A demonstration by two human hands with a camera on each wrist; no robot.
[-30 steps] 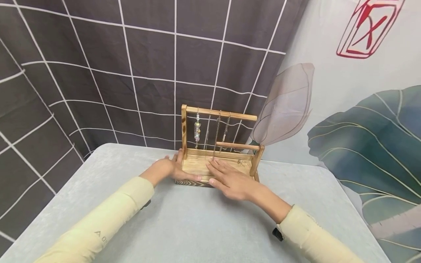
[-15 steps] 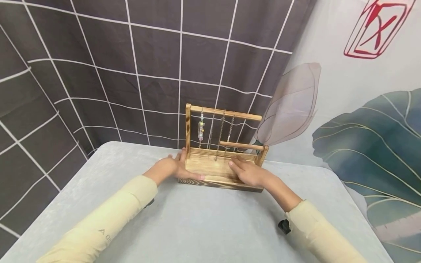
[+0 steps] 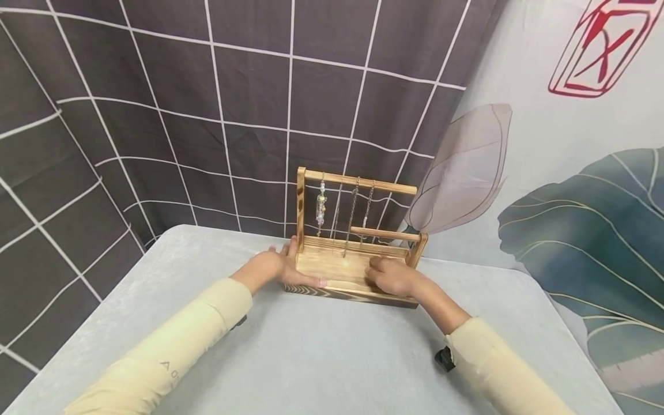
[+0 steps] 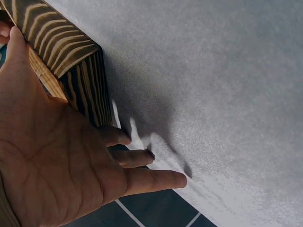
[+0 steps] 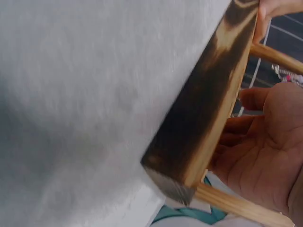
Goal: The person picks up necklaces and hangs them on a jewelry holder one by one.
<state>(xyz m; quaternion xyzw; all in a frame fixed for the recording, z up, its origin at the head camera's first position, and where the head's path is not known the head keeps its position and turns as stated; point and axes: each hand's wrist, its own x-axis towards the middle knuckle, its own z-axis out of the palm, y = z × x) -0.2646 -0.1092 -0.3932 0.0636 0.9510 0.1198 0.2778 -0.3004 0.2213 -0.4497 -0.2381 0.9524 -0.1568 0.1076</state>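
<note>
A wooden jewelry stand (image 3: 353, 293), with a shallow tray for its base, stands towards the back of the table. From its upper bar (image 3: 384, 186) hang a beaded strand (image 3: 321, 208) and several thin chains (image 3: 354, 207). My left hand (image 3: 272, 268) rests against the stand's left end, its thumb along the front rim. In the left wrist view, the fingers of that left hand (image 4: 66, 156) stretch past the dark-grained corner. My right hand (image 3: 396, 276) dips into the tray's right end with fingers bent downward. The fingertips are hidden; I cannot tell whether they pinch anything.
A lower bar (image 3: 386, 233) crosses the stand's right half, just above the right hand. The pale cloth-covered table (image 3: 321, 357) ends at a dark grid-patterned curtain (image 3: 249, 144) behind. A leaf-printed hanging (image 3: 581, 230) is at the right.
My right hand has shifted from the tray's middle to its right end, and its fingers have bent downward. It covers the spot where small gold-coloured pieces showed earlier. The left hand stays.
</note>
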